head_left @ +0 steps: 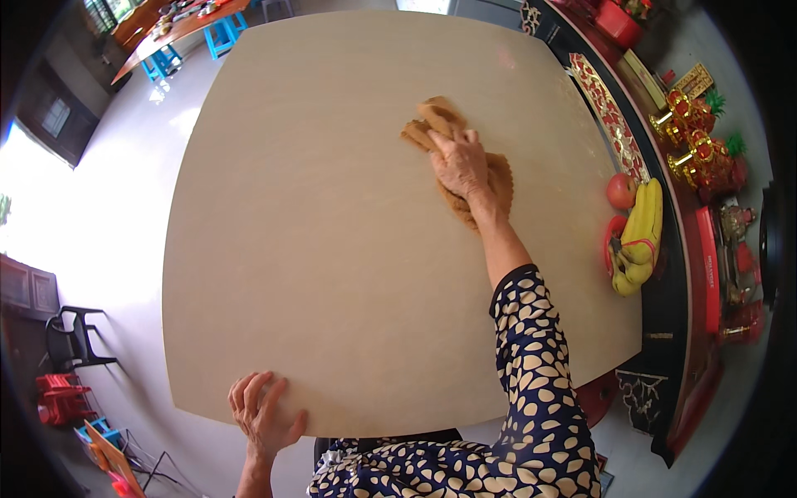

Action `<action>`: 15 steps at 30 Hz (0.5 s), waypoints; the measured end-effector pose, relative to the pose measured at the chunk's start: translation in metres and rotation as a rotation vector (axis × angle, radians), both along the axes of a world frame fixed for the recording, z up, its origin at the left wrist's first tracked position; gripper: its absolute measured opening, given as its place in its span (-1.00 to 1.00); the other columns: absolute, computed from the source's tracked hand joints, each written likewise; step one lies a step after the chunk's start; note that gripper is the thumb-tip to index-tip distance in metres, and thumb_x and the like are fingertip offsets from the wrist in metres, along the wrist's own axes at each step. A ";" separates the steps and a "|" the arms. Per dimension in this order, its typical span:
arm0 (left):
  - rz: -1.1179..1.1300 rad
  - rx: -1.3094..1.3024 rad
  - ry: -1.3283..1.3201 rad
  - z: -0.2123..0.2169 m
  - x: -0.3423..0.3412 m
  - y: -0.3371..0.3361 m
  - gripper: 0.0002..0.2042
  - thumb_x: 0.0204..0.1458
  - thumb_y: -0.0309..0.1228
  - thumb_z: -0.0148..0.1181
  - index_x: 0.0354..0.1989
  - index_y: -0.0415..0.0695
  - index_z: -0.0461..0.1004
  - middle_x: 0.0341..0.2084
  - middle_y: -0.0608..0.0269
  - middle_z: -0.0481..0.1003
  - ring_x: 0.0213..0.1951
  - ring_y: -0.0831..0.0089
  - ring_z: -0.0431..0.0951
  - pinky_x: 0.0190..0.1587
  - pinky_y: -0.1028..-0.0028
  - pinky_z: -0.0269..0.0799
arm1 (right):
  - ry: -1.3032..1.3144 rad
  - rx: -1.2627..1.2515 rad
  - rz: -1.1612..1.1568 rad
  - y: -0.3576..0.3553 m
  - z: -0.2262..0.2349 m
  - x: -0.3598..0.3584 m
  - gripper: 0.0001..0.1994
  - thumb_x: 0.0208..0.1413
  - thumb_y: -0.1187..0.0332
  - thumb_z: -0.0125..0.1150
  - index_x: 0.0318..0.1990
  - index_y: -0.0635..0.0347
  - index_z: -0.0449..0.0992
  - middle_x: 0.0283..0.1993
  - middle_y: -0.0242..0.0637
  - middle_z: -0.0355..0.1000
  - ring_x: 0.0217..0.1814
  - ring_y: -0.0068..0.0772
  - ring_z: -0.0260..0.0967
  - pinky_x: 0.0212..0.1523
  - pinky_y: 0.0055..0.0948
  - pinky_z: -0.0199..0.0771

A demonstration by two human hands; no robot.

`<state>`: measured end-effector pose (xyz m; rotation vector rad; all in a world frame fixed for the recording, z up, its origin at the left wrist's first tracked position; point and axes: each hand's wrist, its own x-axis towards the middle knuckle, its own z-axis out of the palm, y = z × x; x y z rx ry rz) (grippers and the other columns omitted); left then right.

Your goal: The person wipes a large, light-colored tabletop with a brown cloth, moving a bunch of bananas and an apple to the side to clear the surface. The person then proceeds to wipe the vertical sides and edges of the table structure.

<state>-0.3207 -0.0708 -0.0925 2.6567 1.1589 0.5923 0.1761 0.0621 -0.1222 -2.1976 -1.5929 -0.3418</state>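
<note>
A large beige tabletop [332, 224] fills the middle of the view. My right hand [462, 166] reaches far over it and grips a brown cloth [500, 184], which lies bunched against the surface and spreads out on both sides of the fingers. My left hand [266, 413] rests on the near left edge of the table, its fingers stretched and apart, with nothing held. To the right of the cloth, by the table's right edge, are a bunch of yellow bananas [642, 224] and a red apple [620, 191], with a red plate [612, 241] partly hidden under the bananas.
A dark altar cabinet [668, 307] with red and gold ornaments [696, 137] stands along the right side. At the left are a black chair [76, 339] and red stools [62, 398]. Blue stools [220, 37] stand by a wooden table [184, 31] at the far left.
</note>
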 end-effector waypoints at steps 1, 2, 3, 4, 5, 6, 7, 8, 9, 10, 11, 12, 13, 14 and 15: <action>-0.001 0.003 -0.002 0.001 0.000 0.000 -0.48 -0.41 -0.23 0.31 -0.13 -0.09 0.51 -0.03 0.08 0.42 0.02 -0.01 0.38 0.07 0.02 0.26 | 0.013 -0.001 0.037 0.001 0.000 -0.012 -0.59 0.03 0.30 0.16 0.10 -0.07 0.52 0.11 -0.15 0.38 0.08 -0.08 0.25 0.11 -0.21 0.36; -0.004 0.009 -0.012 0.000 0.001 0.000 -0.48 -0.40 -0.22 0.32 -0.13 -0.08 0.51 -0.03 0.08 0.43 0.02 0.00 0.38 0.07 0.02 0.27 | 0.026 -0.002 0.074 0.002 0.001 -0.023 -0.59 0.03 0.30 0.16 0.10 -0.06 0.52 0.12 -0.16 0.38 0.08 -0.08 0.25 0.12 -0.21 0.35; -0.003 0.017 -0.019 0.000 0.001 0.000 -0.48 -0.40 -0.22 0.32 -0.13 -0.08 0.51 -0.04 0.08 0.43 0.01 0.00 0.39 0.07 0.02 0.27 | 0.042 0.000 0.115 0.002 0.001 -0.035 -0.59 0.03 0.30 0.17 0.10 -0.05 0.52 0.12 -0.16 0.38 0.08 -0.09 0.24 0.13 -0.22 0.33; -0.005 0.022 -0.030 0.000 0.001 0.000 -0.48 -0.40 -0.21 0.33 -0.13 -0.08 0.52 -0.04 0.08 0.43 0.01 0.00 0.39 0.07 0.02 0.27 | 0.055 -0.031 0.166 0.000 0.005 -0.049 -0.59 0.03 0.30 0.17 0.10 -0.03 0.52 0.13 -0.17 0.38 0.08 -0.10 0.24 0.13 -0.23 0.33; -0.001 0.015 -0.024 0.002 0.002 0.001 -0.48 -0.39 -0.19 0.34 -0.14 -0.08 0.52 -0.05 0.08 0.44 0.01 0.01 0.40 0.06 0.03 0.27 | 0.068 -0.063 0.216 -0.005 0.009 -0.062 -0.59 0.03 0.30 0.18 0.10 -0.02 0.52 0.14 -0.18 0.37 0.08 -0.10 0.23 0.13 -0.24 0.33; -0.010 0.019 -0.036 0.003 0.003 0.002 -0.48 -0.39 -0.18 0.34 -0.14 -0.08 0.52 -0.04 0.08 0.44 0.01 0.01 0.40 0.06 0.03 0.28 | 0.077 -0.097 0.263 -0.014 0.016 -0.074 -0.59 0.03 0.31 0.18 0.10 -0.01 0.52 0.15 -0.19 0.37 0.08 -0.11 0.23 0.13 -0.25 0.33; -0.008 0.026 -0.042 0.002 0.001 0.002 -0.48 -0.39 -0.17 0.34 -0.14 -0.08 0.52 -0.04 0.08 0.44 0.01 0.01 0.40 0.06 0.03 0.28 | 0.067 -0.102 0.349 -0.023 0.016 -0.091 -0.57 0.02 0.31 0.20 0.11 -0.01 0.51 0.17 -0.20 0.35 0.08 -0.12 0.22 0.14 -0.26 0.33; -0.007 0.032 -0.048 0.000 0.000 0.002 -0.47 -0.39 -0.16 0.35 -0.14 -0.08 0.52 -0.04 0.08 0.44 0.01 0.01 0.40 0.06 0.03 0.28 | 0.057 -0.108 0.434 -0.036 0.016 -0.108 -0.56 0.00 0.32 0.23 0.11 0.00 0.51 0.19 -0.21 0.34 0.08 -0.14 0.22 0.14 -0.28 0.33; 0.023 0.038 -0.072 -0.004 0.000 0.002 -0.46 -0.41 -0.14 0.36 -0.13 -0.07 0.53 -0.05 0.09 0.44 0.01 0.01 0.39 0.05 0.05 0.30 | 0.045 -0.108 0.536 -0.051 0.019 -0.123 -0.54 -0.03 0.33 0.25 0.11 0.00 0.51 0.20 -0.23 0.32 0.08 -0.15 0.21 0.14 -0.29 0.33; 0.032 0.038 -0.070 -0.003 -0.002 0.001 -0.46 -0.38 -0.13 0.36 -0.12 -0.05 0.53 -0.04 0.12 0.43 0.01 0.03 0.40 0.05 0.06 0.30 | 0.037 -0.107 0.641 -0.064 0.021 -0.139 -0.52 -0.06 0.33 0.28 0.11 0.00 0.51 0.21 -0.25 0.31 0.08 -0.16 0.21 0.15 -0.29 0.33; 0.044 0.040 -0.069 -0.002 -0.003 0.001 -0.47 -0.36 -0.11 0.36 -0.12 -0.02 0.53 -0.03 0.14 0.43 0.01 0.05 0.40 0.05 0.07 0.30 | 0.075 -0.129 0.708 -0.080 0.022 -0.155 -0.51 -0.08 0.33 0.30 0.11 -0.04 0.52 0.24 -0.27 0.29 0.10 -0.16 0.20 0.14 -0.28 0.32; 0.057 0.042 -0.066 0.000 -0.004 0.000 -0.48 -0.34 -0.10 0.37 -0.11 0.00 0.54 -0.02 0.16 0.42 0.01 0.07 0.40 0.05 0.08 0.30 | 0.113 -0.152 0.776 -0.089 0.024 -0.167 -0.49 -0.11 0.33 0.31 0.11 -0.07 0.52 0.26 -0.29 0.27 0.11 -0.16 0.19 0.14 -0.26 0.32; 0.069 0.040 -0.067 0.000 -0.004 0.000 -0.49 -0.34 -0.10 0.37 -0.12 0.01 0.54 -0.02 0.17 0.43 0.01 0.08 0.41 0.05 0.08 0.30 | 0.106 -0.172 0.795 -0.091 0.026 -0.173 -0.49 -0.11 0.32 0.32 0.11 -0.10 0.51 0.27 -0.30 0.26 0.14 -0.15 0.18 0.14 -0.24 0.32; 0.082 0.037 -0.068 0.001 -0.005 -0.001 -0.50 -0.35 -0.11 0.37 -0.14 0.02 0.55 -0.02 0.18 0.43 0.00 0.09 0.41 0.05 0.08 0.30 | 0.098 -0.191 0.816 -0.091 0.029 -0.178 -0.48 -0.12 0.31 0.33 0.12 -0.13 0.51 0.29 -0.31 0.24 0.16 -0.14 0.17 0.14 -0.22 0.31; 0.084 0.026 -0.066 0.001 -0.004 -0.002 -0.51 -0.36 -0.11 0.38 -0.15 0.02 0.56 -0.03 0.19 0.43 0.00 0.09 0.41 0.05 0.09 0.30 | 0.097 -0.216 0.825 -0.091 0.029 -0.180 -0.47 -0.12 0.30 0.34 0.12 -0.16 0.51 0.31 -0.32 0.23 0.18 -0.14 0.15 0.14 -0.20 0.30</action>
